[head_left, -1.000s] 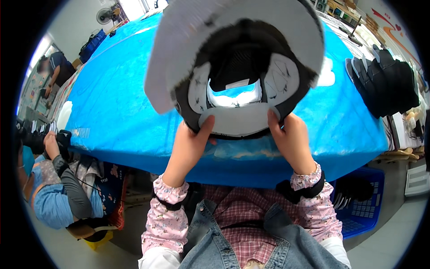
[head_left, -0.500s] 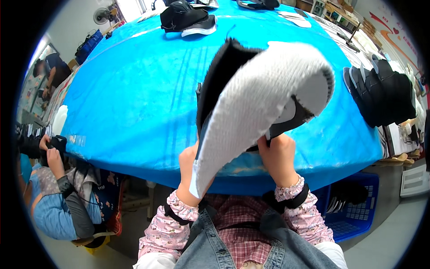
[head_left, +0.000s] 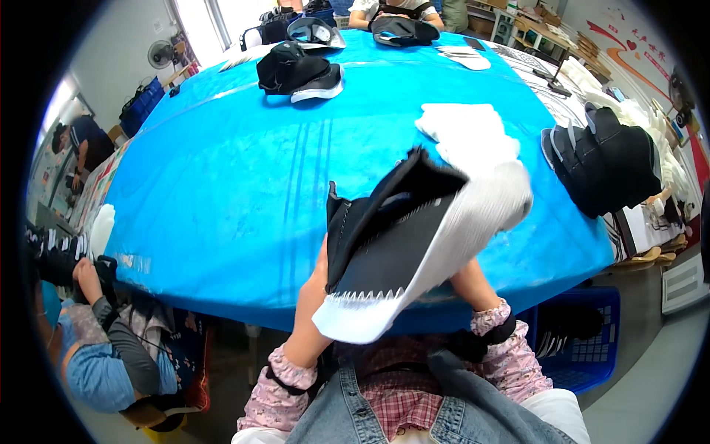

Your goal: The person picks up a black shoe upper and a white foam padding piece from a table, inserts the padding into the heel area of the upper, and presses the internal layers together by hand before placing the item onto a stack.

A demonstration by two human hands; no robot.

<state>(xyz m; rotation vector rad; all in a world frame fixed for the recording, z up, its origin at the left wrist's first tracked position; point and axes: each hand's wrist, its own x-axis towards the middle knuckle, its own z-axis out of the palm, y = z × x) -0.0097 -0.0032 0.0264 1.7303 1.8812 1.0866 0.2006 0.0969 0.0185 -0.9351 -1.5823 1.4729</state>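
Note:
A black shoe upper (head_left: 392, 237) with a white fabric bottom piece (head_left: 477, 214) is held over the table's near edge, its dark opening showing. Zigzag white stitching joins the two along the near end. My left hand (head_left: 313, 300) is closed around the upper's left side, fingertips hidden behind it. At the right, my right hand (head_left: 473, 287) grips the shoe upper from below, most of its fingers covered by the white piece. White fabric pieces (head_left: 466, 129) lie on the blue-covered table (head_left: 222, 185) just beyond it.
A row of black shoe uppers (head_left: 610, 163) lies at the right edge, more black-and-white uppers (head_left: 296, 74) farther back. A blue crate (head_left: 584, 355) stands below right. One co-worker (head_left: 111, 348) sits at the left, another (head_left: 396, 11) at the far end.
The shoe upper has turned and come lower, so its opening and stitched edge show instead of mostly the white underside. White pieces behind it have come into sight. The view has tilted up.

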